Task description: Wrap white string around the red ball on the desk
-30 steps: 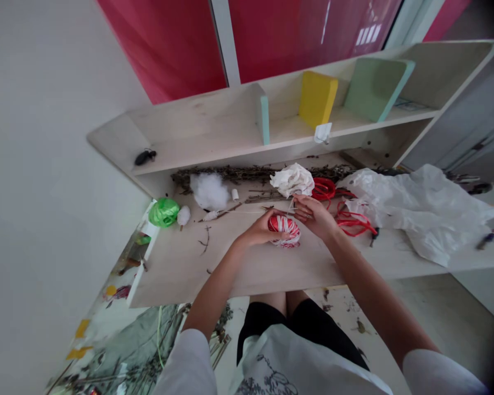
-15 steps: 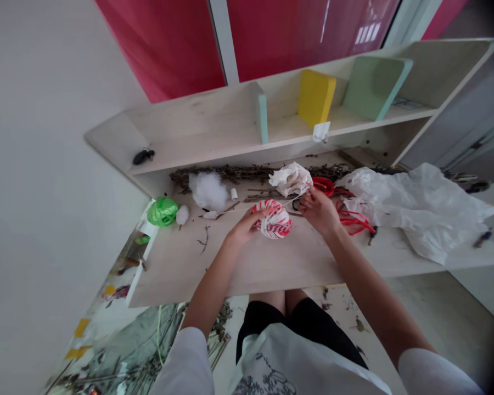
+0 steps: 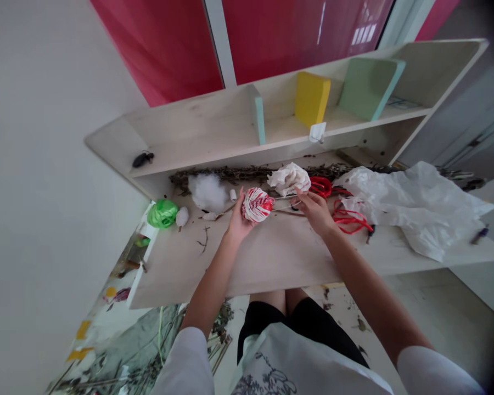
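head view: left hand [image 3: 237, 218] cups red-white twine ball [image 3: 257, 204], right hand [image 3: 315, 214] apart.

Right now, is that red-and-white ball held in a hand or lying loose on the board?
Held: the left hand cups the red-and-white ball, its fingers against the ball's side.

You face a desk [image 3: 280, 263], a shelf unit [image 3: 189, 137] behind it. On the desk, from your left: raffia bundle [image 3: 162, 213], cotton wad [image 3: 208, 193], crumpled tissue [image 3: 288, 179], cord loops [image 3: 349, 219], plastic bag [image 3: 415, 211]. A twine ball [image 3: 257, 204] sits in your left hand [image 3: 239, 219], between wad and tissue.
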